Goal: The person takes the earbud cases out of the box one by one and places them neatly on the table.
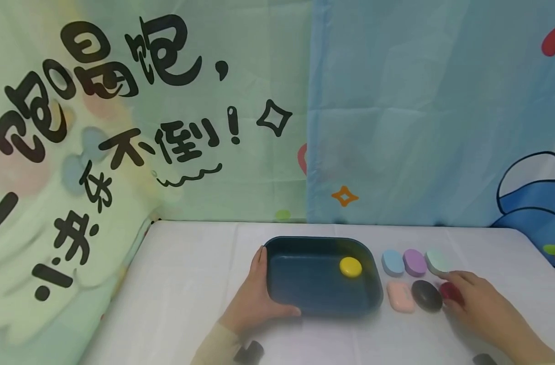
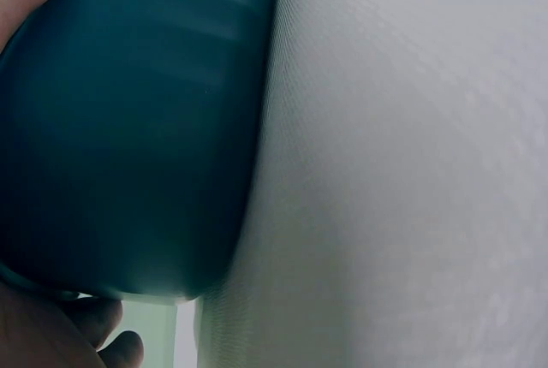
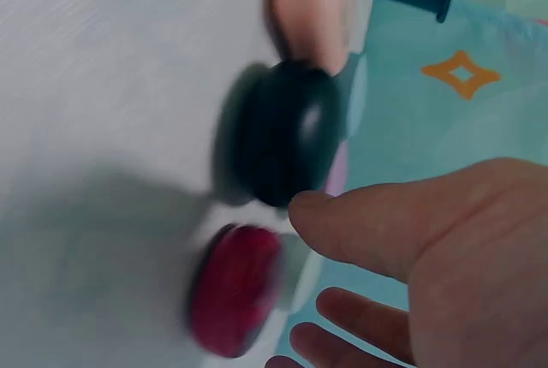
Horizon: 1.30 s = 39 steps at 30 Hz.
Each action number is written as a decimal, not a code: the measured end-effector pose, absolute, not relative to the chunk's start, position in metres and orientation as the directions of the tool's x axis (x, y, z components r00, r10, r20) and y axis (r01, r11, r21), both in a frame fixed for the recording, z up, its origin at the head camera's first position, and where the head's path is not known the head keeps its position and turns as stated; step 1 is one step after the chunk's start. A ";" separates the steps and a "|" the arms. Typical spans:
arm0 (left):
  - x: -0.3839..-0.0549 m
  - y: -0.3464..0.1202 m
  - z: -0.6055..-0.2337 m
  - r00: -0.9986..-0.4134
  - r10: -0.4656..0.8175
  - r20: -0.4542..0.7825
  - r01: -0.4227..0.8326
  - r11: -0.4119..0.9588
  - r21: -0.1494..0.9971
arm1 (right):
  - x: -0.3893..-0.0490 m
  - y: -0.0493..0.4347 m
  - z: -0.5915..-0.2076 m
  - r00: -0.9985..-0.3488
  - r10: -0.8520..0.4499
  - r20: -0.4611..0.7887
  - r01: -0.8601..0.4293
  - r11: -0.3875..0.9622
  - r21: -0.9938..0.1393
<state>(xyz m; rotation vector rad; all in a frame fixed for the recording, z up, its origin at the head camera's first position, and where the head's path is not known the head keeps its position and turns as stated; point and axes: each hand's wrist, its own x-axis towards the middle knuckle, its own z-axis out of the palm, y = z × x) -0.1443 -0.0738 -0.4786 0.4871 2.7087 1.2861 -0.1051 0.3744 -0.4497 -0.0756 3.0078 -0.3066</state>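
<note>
My left hand [image 1: 259, 299] grips the left end of a dark blue rectangular tray [image 1: 300, 284], thumb along its near side and fingers at the far left corner. A round yellow piece that looks like soap [image 1: 350, 267] lies inside, toward the right. To the tray's right, my right hand [image 1: 483, 304] reaches over a red oval soap [image 1: 452, 295], partly covering it in the head view. In the right wrist view, the thumb and fingers are spread apart, with a gap between them and the red soap. A black oval soap [image 3: 295, 133] lies close to the thumb tip.
A pink soap [image 1: 401, 296] sits between tray and black soap. Behind stand a light blue soap [image 1: 393, 262], a purple soap [image 1: 415, 262] and a mint soap [image 1: 436, 261]. White cloth covers the table [image 1: 177, 284]; a printed curtain [image 1: 396, 126] hangs behind.
</note>
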 end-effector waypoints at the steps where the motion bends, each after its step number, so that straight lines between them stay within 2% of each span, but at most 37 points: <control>1: -0.144 -0.074 -0.478 -0.944 0.329 0.040 0.239 0.591 0.771 | -0.104 0.371 -0.446 -0.992 -0.069 -0.101 -0.048 0.979 -0.197; 9: -0.144 -0.073 -0.477 -0.943 0.330 0.039 0.237 0.586 0.775 | -0.102 0.341 -0.423 -0.993 -0.120 -0.013 -0.116 0.979 -0.170; 15: -0.144 -0.072 -0.477 -0.942 0.333 0.041 0.239 0.581 0.778 | -0.102 0.319 -0.415 -0.980 -0.178 0.090 -0.193 0.961 -0.199; 25: -0.144 -0.073 -0.476 -0.941 0.335 0.040 0.241 0.584 0.775 | -0.108 0.284 -0.407 -0.953 -0.233 0.192 -0.277 0.927 -0.251; 30: -0.144 -0.073 -0.478 -0.942 0.331 0.046 0.242 0.579 0.779 | -0.114 0.267 -0.404 -0.967 -0.208 0.150 -0.245 0.922 -0.301; 39: -0.144 -0.074 -0.480 -0.944 0.328 0.045 0.241 0.589 0.772 | -0.121 0.238 -0.403 -0.965 -0.211 0.153 -0.247 0.928 -0.278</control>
